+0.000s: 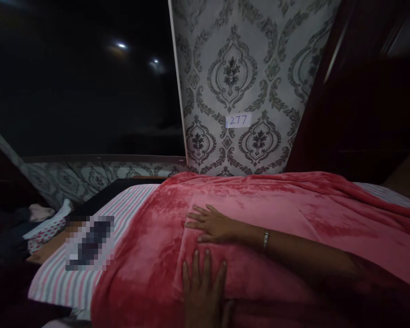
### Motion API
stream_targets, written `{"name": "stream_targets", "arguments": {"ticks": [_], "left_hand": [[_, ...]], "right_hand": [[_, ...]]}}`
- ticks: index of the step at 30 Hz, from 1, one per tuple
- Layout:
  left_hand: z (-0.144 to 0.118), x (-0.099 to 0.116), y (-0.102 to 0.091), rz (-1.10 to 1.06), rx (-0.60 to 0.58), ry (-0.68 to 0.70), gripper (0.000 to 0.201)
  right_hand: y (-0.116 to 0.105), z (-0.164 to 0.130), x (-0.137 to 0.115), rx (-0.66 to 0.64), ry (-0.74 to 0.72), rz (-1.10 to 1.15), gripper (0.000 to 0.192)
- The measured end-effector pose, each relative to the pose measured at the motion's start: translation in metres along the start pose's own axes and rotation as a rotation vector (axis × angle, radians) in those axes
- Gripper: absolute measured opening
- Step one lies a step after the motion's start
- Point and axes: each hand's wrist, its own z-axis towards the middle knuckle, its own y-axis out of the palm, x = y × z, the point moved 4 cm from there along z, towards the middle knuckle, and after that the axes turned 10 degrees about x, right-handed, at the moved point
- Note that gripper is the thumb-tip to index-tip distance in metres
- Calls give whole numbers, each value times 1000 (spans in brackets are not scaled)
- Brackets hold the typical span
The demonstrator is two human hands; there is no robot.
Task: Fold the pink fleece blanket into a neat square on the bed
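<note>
A pinkish-red plush blanket (150,255) is spread over a surface covered by a striped cloth. On it lies a paler pink, flat layer (266,209) of similar soft fabric, its straight left edge running beneath my hands; whether it is part of the blanket or a separate piece I cannot tell. My right hand (215,224), reaching in from the right with a silvery bracelet (266,239) on the wrist, rests palm down with fingers spread near that edge. Closer to me, my left hand (204,287) lies flat on the fabric, fingers stretched forward and apart.
Pink-and-grey striped cloth (64,269) shows at the left, with a blurred-out item (89,243) on it. Behind stand a large dark screen (89,100) and a patterned wall (232,68) with a paper label reading 277 (238,120). Several cloths (48,232) lie far left.
</note>
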Motion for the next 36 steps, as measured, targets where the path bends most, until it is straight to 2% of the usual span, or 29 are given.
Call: {"name": "stream_targets", "arguments": {"ticks": [2, 6, 8, 11, 16, 18, 20, 25, 28, 30, 33, 36], "left_hand": [[-7, 0, 5, 12, -11, 6, 79], [-14, 0, 16, 7, -1, 8, 78], [-16, -3, 20, 1, 30, -4, 77], [-17, -8, 24, -7, 60, 0, 76], [-9, -8, 22, -1, 69, 29, 71], [-4, -5, 17, 21, 59, 36, 64], [2, -3, 11, 47, 34, 42, 55], [16, -20, -8, 16, -73, 125, 43], [48, -30, -15, -156, -127, 152, 39], [86, -22, -9, -323, -221, 161, 42], [153, 18, 25, -544, -448, 295, 47], [205, 69, 80, -648, -699, 480, 51]], "right_hand": [[2, 12, 16, -3, 90, -29, 63], [-3, 30, 63, -8, 373, 5, 64], [-5, 34, 76, -3, 447, 44, 64], [-7, 37, 80, 32, 475, 49, 62], [-20, 28, 70, 113, 516, -7, 60], [-29, 9, 59, 153, 504, -57, 62], [-39, -24, 44, 180, 468, -103, 67], [-55, -143, 2, 158, 408, -121, 66], [-52, -197, -16, 172, 409, -88, 64], [-45, -215, -22, 184, 412, -72, 64], [-35, -221, -26, 212, 414, -54, 66], [-31, -220, -26, 259, 416, -28, 65]]}}
